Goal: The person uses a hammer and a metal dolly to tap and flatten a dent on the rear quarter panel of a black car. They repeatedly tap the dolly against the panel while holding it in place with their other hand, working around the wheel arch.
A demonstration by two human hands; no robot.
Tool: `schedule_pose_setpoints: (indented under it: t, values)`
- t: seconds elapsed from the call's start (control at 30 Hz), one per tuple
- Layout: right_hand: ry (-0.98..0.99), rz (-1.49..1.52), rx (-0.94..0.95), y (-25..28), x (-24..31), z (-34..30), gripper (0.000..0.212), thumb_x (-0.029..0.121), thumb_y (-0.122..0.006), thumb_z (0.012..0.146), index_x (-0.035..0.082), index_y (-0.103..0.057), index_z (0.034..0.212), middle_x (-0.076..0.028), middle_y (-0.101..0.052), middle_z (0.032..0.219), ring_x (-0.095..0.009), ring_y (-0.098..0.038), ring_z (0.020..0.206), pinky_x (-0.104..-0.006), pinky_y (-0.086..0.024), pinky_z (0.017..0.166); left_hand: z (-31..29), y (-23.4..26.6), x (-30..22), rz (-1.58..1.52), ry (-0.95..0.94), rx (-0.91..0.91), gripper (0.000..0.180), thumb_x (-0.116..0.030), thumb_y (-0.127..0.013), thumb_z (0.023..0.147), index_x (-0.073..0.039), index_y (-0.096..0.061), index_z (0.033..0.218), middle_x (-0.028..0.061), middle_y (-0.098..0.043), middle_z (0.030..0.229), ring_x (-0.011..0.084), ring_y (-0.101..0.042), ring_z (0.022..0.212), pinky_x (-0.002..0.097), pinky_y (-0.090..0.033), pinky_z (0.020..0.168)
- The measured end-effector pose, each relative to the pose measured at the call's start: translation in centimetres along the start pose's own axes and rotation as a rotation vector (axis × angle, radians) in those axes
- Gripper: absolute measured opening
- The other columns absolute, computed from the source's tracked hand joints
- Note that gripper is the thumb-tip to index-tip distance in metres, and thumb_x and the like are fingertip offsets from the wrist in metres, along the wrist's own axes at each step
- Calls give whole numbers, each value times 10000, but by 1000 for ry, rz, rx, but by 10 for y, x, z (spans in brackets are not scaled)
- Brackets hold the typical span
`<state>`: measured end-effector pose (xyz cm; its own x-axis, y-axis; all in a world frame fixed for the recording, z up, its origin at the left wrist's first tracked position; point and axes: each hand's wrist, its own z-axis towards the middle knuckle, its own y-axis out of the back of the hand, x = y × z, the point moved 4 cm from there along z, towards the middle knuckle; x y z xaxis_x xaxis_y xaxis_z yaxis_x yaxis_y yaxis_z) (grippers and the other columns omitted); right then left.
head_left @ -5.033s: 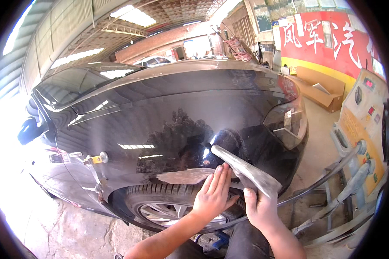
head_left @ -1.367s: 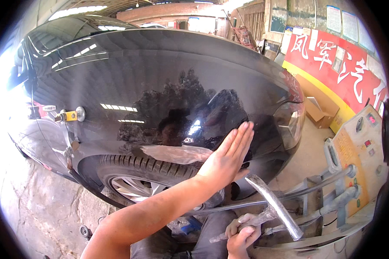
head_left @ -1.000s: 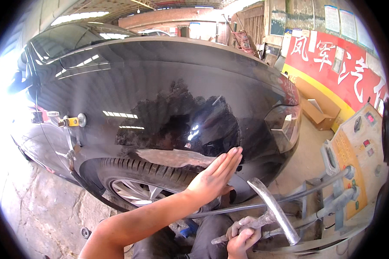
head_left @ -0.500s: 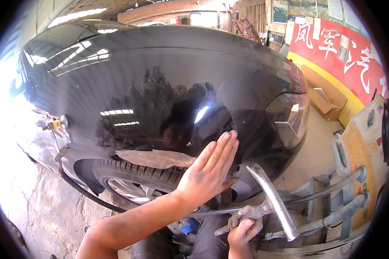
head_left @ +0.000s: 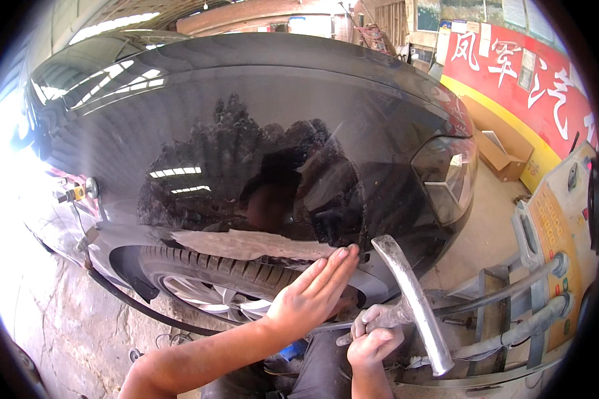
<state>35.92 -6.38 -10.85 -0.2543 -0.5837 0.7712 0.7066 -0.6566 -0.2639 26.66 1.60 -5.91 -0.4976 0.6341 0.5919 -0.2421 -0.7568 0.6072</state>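
My left hand (head_left: 313,286) is open, fingers straight and together. Its fingertips rest on the dark car body panel (head_left: 393,179), low down at the right end of a bare, dull grey strip (head_left: 246,245) above the wheel arch. Under that strip sit the tyre (head_left: 203,263) and its silver wheel (head_left: 209,292). Closed round the handle of a hammer (head_left: 416,309), my right hand (head_left: 375,338) is at the lower middle, near my knees. The hammer's long metal head slants beside the panel's lower right corner, apart from my left hand.
Right of me stands a machine with an orange panel (head_left: 556,233) and thick grey cables (head_left: 512,286). A yellow fitting (head_left: 78,193) sits against the car at the left, with a black cable (head_left: 133,302) below it. An open cardboard box (head_left: 502,156) stands behind the tail light (head_left: 446,174).
My left hand has slid down the panel from higher up to the edge above the wheel arch. The hammer and my right hand have shifted slightly left and up.
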Motion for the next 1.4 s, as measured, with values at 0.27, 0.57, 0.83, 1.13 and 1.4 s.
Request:
schedule_pose_setpoints:
  t: [0.27, 0.57, 0.83, 1.13, 1.4]
  values:
    - [9, -153, 48, -3, -11, 2, 625, 608, -388, 977, 11, -428, 796, -18, -433, 625, -76, -332, 406, -216, -256, 371, -4, 0, -4, -140, 41, 70, 617, -349, -478, 897, -5, -469, 1409, 113, -371, 1533, 212, -292, 1448, 345, -208, 1184]
    - [17, -76, -5, 1, -10, 1, 632, 628, -382, 969, 35, -427, 757, -11, -408, 590, -80, -364, 411, -237, -265, 375, -3, 1, -4, -181, 46, 81, 604, -320, -490, 896, 7, -470, 1403, 126, -365, 1535, 222, -281, 1454, 352, -214, 1181]
    - [-20, -91, 14, -1, -10, -1, 623, 627, -428, 954, 33, -406, 767, -17, -419, 602, -72, -348, 405, -211, -243, 363, -9, -4, -6, -291, 39, 114, 626, -310, -489, 907, 20, -416, 1435, 130, -330, 1553, 226, -263, 1461, 361, -192, 1190]
    - [56, -93, -41, 2, -12, -1, 615, 622, -406, 963, 56, -388, 722, 2, -388, 584, -79, -371, 420, -235, -248, 362, -10, -2, -8, -282, 25, 130, 614, -269, -457, 898, 17, -412, 1440, 122, -327, 1557, 222, -264, 1461, 360, -188, 1191]
    - [50, -121, -1, -3, -5, 5, 628, 639, -394, 956, 56, -391, 723, -15, -409, 576, -89, -368, 413, -239, -247, 355, -10, -1, -10, -273, 21, 131, 603, -270, -455, 894, 19, -438, 1422, 131, -333, 1552, 233, -271, 1459, 364, -203, 1186]
